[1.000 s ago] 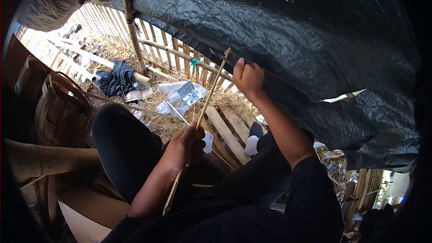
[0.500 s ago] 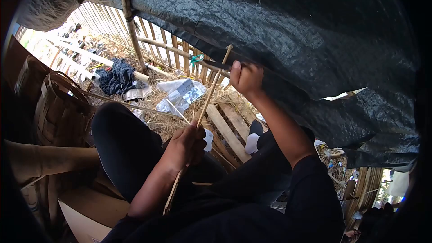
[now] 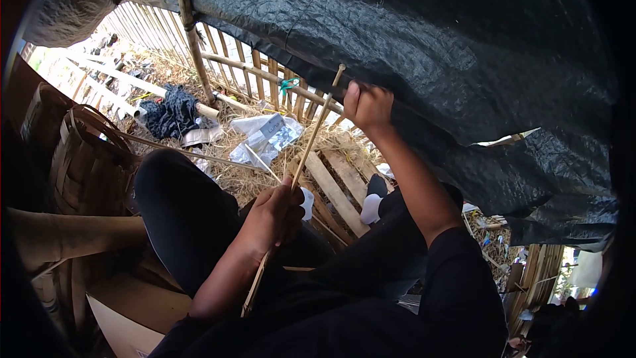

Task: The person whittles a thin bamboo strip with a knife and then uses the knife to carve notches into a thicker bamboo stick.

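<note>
My left hand (image 3: 270,213) is wrapped round a long, thin bamboo stick (image 3: 313,140). The stick slants from near my lap up to a knobbed tip in front of the black tarp. A thin pale sliver (image 3: 262,163) sticks out up and left beside that hand's fingers. Close to the upper end of the stick, my right hand (image 3: 371,107) is closed in a fist, thumb up. From it a dark knife blade (image 3: 336,90) reaches left to the stick, hard to make out against the tarp. The handle is hidden in the fist.
Black tarp (image 3: 424,59) hangs ahead and to the right. A slatted bamboo fence (image 3: 255,69) stands beyond. Wooden slats (image 3: 336,176), straw and a plastic bag (image 3: 271,136) lie by my feet. At left are a woven basket (image 3: 83,159), a bamboo pole (image 3: 79,235) and a cardboard box (image 3: 132,311).
My right hand has shifted slightly right and down the picture, with the blade less visible past the stick. The stick's upper end has tipped slightly right; my left hand stays in place.
</note>
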`<move>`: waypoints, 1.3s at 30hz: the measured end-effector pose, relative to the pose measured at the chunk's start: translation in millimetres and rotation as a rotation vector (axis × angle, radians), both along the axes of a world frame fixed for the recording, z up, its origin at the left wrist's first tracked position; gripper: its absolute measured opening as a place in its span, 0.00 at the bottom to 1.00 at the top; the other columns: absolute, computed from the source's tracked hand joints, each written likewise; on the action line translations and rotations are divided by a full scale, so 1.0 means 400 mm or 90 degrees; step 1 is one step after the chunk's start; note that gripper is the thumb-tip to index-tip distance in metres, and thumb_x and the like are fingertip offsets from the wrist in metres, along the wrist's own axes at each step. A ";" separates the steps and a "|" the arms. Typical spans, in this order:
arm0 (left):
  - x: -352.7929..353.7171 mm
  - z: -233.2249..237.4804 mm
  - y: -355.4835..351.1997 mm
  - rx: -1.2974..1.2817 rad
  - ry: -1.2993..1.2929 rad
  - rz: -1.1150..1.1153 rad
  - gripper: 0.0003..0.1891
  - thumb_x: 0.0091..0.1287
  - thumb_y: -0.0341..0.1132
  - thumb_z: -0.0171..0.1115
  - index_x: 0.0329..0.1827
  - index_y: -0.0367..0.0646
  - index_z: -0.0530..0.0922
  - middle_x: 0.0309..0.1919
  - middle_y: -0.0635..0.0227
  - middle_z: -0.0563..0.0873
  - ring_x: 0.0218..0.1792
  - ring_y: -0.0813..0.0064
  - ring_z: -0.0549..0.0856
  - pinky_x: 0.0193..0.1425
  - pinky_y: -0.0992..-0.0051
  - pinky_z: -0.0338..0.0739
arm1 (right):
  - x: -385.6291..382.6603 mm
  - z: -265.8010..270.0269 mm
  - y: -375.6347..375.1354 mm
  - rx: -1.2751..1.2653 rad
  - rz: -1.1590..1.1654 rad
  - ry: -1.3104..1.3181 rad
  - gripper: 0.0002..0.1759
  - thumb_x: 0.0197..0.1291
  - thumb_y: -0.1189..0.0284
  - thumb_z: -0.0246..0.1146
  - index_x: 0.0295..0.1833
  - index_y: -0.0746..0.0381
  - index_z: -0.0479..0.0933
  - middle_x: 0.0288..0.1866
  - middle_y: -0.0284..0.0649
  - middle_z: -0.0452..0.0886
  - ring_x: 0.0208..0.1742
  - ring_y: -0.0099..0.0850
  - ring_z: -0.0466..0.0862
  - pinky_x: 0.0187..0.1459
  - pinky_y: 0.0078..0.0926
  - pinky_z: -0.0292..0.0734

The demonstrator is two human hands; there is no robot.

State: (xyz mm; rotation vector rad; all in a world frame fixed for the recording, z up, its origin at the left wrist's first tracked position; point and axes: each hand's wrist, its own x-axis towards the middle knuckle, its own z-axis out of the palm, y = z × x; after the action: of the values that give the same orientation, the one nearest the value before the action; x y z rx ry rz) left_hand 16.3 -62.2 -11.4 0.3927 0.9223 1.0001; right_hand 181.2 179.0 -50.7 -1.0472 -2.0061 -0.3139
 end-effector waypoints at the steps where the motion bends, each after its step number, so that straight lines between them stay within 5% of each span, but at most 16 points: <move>1: 0.003 -0.004 0.003 0.002 -0.001 0.000 0.21 0.77 0.53 0.42 0.25 0.53 0.64 0.10 0.80 0.61 0.06 0.84 0.56 0.11 0.80 0.52 | 0.002 0.004 0.002 -0.098 -0.108 -0.017 0.28 0.66 0.64 0.52 0.13 0.65 0.75 0.14 0.52 0.76 0.18 0.51 0.79 0.25 0.46 0.75; 4: 0.004 -0.011 0.013 -0.034 0.042 0.022 0.22 0.77 0.53 0.42 0.24 0.54 0.63 0.10 0.79 0.60 0.06 0.84 0.56 0.11 0.80 0.52 | 0.002 0.005 -0.012 -0.064 -0.084 -0.034 0.28 0.66 0.64 0.52 0.13 0.65 0.75 0.14 0.53 0.76 0.18 0.53 0.78 0.25 0.49 0.75; 5: -0.001 -0.002 0.008 -0.020 0.012 0.008 0.22 0.77 0.53 0.42 0.24 0.53 0.63 0.10 0.79 0.61 0.06 0.84 0.56 0.11 0.80 0.52 | 0.005 0.006 -0.001 0.076 0.156 0.029 0.30 0.67 0.63 0.51 0.13 0.66 0.75 0.14 0.54 0.75 0.18 0.53 0.78 0.25 0.50 0.74; 6: -0.003 0.004 0.005 -0.006 -0.018 -0.009 0.22 0.77 0.53 0.42 0.24 0.53 0.63 0.10 0.79 0.61 0.06 0.84 0.56 0.11 0.80 0.52 | 0.007 0.001 0.009 0.074 0.156 0.030 0.30 0.67 0.63 0.51 0.13 0.66 0.75 0.14 0.54 0.75 0.18 0.53 0.78 0.25 0.50 0.74; 8: -0.001 0.002 0.007 -0.023 -0.002 0.004 0.22 0.77 0.53 0.41 0.24 0.53 0.63 0.10 0.79 0.61 0.05 0.84 0.56 0.10 0.80 0.52 | 0.018 -0.010 0.025 -0.119 -0.134 -0.024 0.27 0.67 0.64 0.51 0.15 0.63 0.76 0.16 0.51 0.77 0.19 0.50 0.79 0.24 0.47 0.74; 10: -0.001 -0.001 0.011 -0.035 0.017 0.022 0.22 0.77 0.53 0.41 0.24 0.52 0.63 0.10 0.78 0.61 0.05 0.83 0.56 0.10 0.80 0.52 | 0.024 0.007 0.021 -0.195 -0.206 -0.087 0.24 0.66 0.63 0.52 0.19 0.63 0.78 0.19 0.50 0.79 0.22 0.47 0.81 0.27 0.44 0.76; 12: 0.005 -0.006 0.003 0.012 -0.018 -0.009 0.22 0.77 0.53 0.41 0.25 0.51 0.63 0.10 0.78 0.61 0.05 0.83 0.56 0.10 0.80 0.52 | 0.036 -0.001 0.001 0.007 0.097 -0.086 0.22 0.64 0.59 0.54 0.25 0.62 0.81 0.24 0.48 0.82 0.26 0.45 0.84 0.29 0.40 0.79; 14: 0.006 0.003 0.003 -0.002 -0.018 0.000 0.22 0.77 0.53 0.41 0.25 0.51 0.63 0.11 0.78 0.62 0.05 0.84 0.56 0.10 0.80 0.52 | 0.032 -0.007 0.004 -0.024 0.091 -0.065 0.28 0.67 0.55 0.50 0.27 0.66 0.81 0.28 0.52 0.84 0.28 0.50 0.84 0.31 0.45 0.79; 16: 0.001 0.006 0.009 -0.009 -0.017 0.005 0.22 0.77 0.53 0.40 0.25 0.51 0.64 0.11 0.78 0.62 0.05 0.84 0.56 0.10 0.80 0.52 | 0.022 -0.015 0.047 -0.359 -0.334 -0.037 0.29 0.68 0.54 0.49 0.27 0.66 0.80 0.29 0.50 0.85 0.29 0.51 0.84 0.35 0.50 0.78; 18: -0.015 -0.002 0.011 -0.001 -0.015 0.010 0.22 0.77 0.53 0.41 0.27 0.50 0.64 0.11 0.78 0.62 0.06 0.84 0.56 0.10 0.80 0.51 | 0.039 -0.040 0.065 -0.360 -0.340 0.088 0.31 0.70 0.53 0.46 0.25 0.66 0.80 0.26 0.52 0.84 0.28 0.51 0.84 0.36 0.52 0.76; 20: -0.025 -0.004 0.016 -0.009 -0.010 0.012 0.22 0.78 0.54 0.40 0.28 0.49 0.65 0.12 0.78 0.62 0.06 0.83 0.56 0.11 0.80 0.52 | 0.033 0.030 0.007 -0.431 -0.135 0.282 0.34 0.72 0.54 0.43 0.21 0.66 0.78 0.21 0.52 0.81 0.28 0.50 0.84 0.34 0.47 0.75; 24: -0.027 -0.007 0.026 -0.016 -0.023 0.003 0.23 0.78 0.55 0.40 0.29 0.47 0.66 0.12 0.78 0.62 0.07 0.83 0.57 0.12 0.79 0.53 | -0.006 0.049 -0.143 -0.241 0.146 0.059 0.27 0.66 0.65 0.54 0.12 0.63 0.73 0.10 0.48 0.73 0.14 0.50 0.77 0.21 0.42 0.71; 30: -0.002 -0.009 0.030 -0.036 -0.014 0.018 0.21 0.77 0.53 0.40 0.27 0.53 0.63 0.12 0.79 0.61 0.06 0.84 0.56 0.10 0.80 0.50 | -0.021 0.008 -0.141 -0.175 0.167 -0.010 0.25 0.62 0.68 0.54 0.11 0.65 0.73 0.11 0.51 0.73 0.16 0.52 0.78 0.22 0.44 0.74; 32: 0.010 -0.010 0.028 -0.032 -0.014 0.023 0.21 0.77 0.53 0.40 0.26 0.53 0.63 0.12 0.80 0.61 0.07 0.85 0.55 0.10 0.80 0.50 | -0.025 0.017 -0.080 -0.167 -0.025 -0.014 0.25 0.62 0.67 0.54 0.11 0.65 0.73 0.11 0.51 0.73 0.16 0.52 0.78 0.22 0.45 0.74; 39: -0.003 -0.007 0.038 -0.129 -0.163 -0.013 0.21 0.77 0.54 0.37 0.27 0.54 0.62 0.11 0.82 0.58 0.08 0.84 0.54 0.11 0.81 0.45 | -0.038 0.011 -0.177 -0.236 0.109 -0.031 0.26 0.62 0.67 0.53 0.11 0.64 0.73 0.12 0.53 0.73 0.18 0.54 0.78 0.26 0.50 0.74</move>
State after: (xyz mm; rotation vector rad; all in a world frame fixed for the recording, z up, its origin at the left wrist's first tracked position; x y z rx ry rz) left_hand 15.2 -47.1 -14.2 0.1007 0.7768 0.9048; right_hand 165.8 108.3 -46.3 -1.0866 -2.2328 0.1306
